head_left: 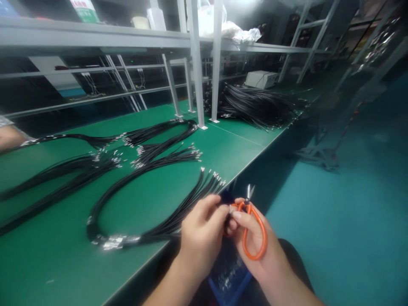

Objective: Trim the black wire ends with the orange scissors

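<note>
My left hand is closed at the table's front edge, its fingertips pinched on the end of a black cable. A small white tip shows between the fingertips of both hands. My right hand holds scissors with orange loop handles, their blades pointing up and slightly apart. Its thumb and forefinger also press at the white tip. A looped black cable bundle lies beside my left hand, its loose ends fanned out and partly hidden behind that hand. Silvery wrapping binds it near the front edge.
More black cable bundles lie on the green table. A large cable pile and a pale box sit farther back. Shelf posts rise from the table. A blue bin is below my hands. Another person's arm is at left.
</note>
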Tool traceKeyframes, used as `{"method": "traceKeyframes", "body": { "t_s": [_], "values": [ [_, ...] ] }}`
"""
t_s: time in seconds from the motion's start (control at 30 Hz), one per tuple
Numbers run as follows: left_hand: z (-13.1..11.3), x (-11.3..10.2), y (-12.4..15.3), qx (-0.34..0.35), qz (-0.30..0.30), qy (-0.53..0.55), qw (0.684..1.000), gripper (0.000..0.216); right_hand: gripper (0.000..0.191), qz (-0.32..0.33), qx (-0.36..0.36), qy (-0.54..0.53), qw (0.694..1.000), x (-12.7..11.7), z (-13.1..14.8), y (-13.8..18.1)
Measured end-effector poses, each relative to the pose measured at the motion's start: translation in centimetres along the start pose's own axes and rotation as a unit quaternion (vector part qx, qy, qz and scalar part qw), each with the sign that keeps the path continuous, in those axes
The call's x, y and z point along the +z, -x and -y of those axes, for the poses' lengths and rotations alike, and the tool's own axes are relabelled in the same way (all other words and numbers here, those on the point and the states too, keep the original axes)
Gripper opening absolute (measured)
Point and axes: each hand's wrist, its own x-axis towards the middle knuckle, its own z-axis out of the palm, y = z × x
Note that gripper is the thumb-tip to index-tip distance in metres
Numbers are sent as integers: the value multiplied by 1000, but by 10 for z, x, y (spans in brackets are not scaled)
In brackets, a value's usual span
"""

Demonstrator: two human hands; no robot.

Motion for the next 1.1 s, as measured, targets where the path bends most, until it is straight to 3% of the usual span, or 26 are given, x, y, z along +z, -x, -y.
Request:
{"method": "traceKeyframes", "body": {
  "t_s": [0.1,0.27,0.43,0.57,0.73,0.83,0.97,1.1],
  "values": [
    [3,-5,0,-17,4,-9,1000,15,18,-2,-12,9,1000,3,1,1],
    [1,-6,4,-159,131,174,963,10,18,-12,-29,8,999,9,2,1],
    [1,0,6,-205,107,221,947,7,16,-17,-44,31,998,13,3,-1],
    [4,0,7,-206,111,217,948,8,26,-20,-65,65,996,15,6,-3],
    [6,-3,7,-222,107,239,939,10,25,-22,-94,114,989,10,6,-4],
    [6,-4,4,-240,110,261,929,13,25,-42,-172,219,959,4,6,-3],
    [5,-3,1,-248,113,274,922,14,28,1,-281,386,879,-3,5,-2],
    [4,-4,1,-239,117,270,926,13,30,7,-328,441,835,-8,-3,-6]
  ]
}}
